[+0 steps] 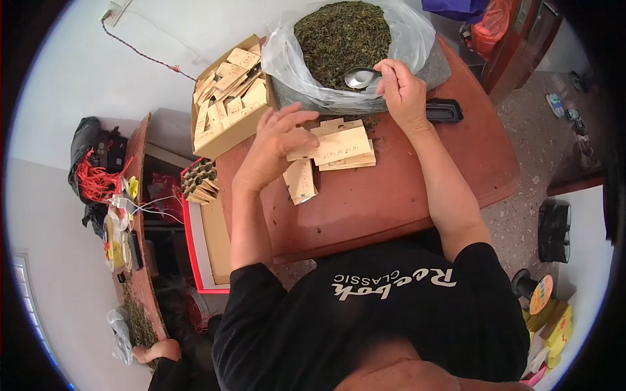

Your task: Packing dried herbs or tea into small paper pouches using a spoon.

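Observation:
My right hand [403, 93] grips a metal spoon [361, 78] over dried tea leaves [342, 36] heaped in a large clear plastic bag [288, 58]. The spoon's bowl looks empty. My left hand [288, 132], fingers spread, is over the left end of a small stack of printed kraft paper packets [345, 144]; whether it touches them I cannot tell. Another paper packet [300, 183] lies apart below that hand. Up and to the left, a cardboard box [237, 129] holds many paper packets [230, 78].
A red-edged tray [195, 254] beside the red table [352, 210] holds upright packets filled with dark leaves [200, 181]. A black plastic tray [444, 110] lies right of the bag. At lower left, another person's hand [159, 349] is near scattered leaves [137, 313].

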### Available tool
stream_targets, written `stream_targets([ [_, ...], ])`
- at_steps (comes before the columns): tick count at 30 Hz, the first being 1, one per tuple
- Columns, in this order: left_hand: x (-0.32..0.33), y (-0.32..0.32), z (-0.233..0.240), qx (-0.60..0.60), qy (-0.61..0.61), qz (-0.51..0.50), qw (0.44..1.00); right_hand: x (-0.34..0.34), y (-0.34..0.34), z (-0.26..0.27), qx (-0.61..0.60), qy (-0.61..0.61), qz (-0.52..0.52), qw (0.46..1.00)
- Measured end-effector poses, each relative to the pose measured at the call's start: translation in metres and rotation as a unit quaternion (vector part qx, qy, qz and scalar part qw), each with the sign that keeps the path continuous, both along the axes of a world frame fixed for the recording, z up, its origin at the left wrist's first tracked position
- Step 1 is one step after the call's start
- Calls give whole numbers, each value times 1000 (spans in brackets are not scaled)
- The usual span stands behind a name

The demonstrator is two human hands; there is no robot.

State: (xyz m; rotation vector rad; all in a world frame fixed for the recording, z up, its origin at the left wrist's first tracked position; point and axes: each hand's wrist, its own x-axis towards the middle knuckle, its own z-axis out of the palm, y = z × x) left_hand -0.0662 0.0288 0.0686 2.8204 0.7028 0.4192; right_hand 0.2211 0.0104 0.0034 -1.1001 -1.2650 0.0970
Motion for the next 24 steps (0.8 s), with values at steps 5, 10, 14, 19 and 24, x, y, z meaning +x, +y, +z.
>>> stream_targets([
  [5, -59, -5, -21, 37, -72, 103, 991, 0, -2, 3, -13, 2, 1, 1000],
  [10, -104, -33, -77, -92, -210, 227, 947, -1, -1, 1, -24, 2, -3, 1000],
  [14, -127, -46, -90, -64, -153, 253, 953, 0, 0, -2, -35, 6, -2, 999],
  [19, -141, -46, -79, 67, -122, 278, 950, 3, -2, -2, -45, 1, -1, 999],
  [24, -116, -40, -80, 54, -93, 500, 859, 1, -1, -3, -41, -7, -2, 999],
])
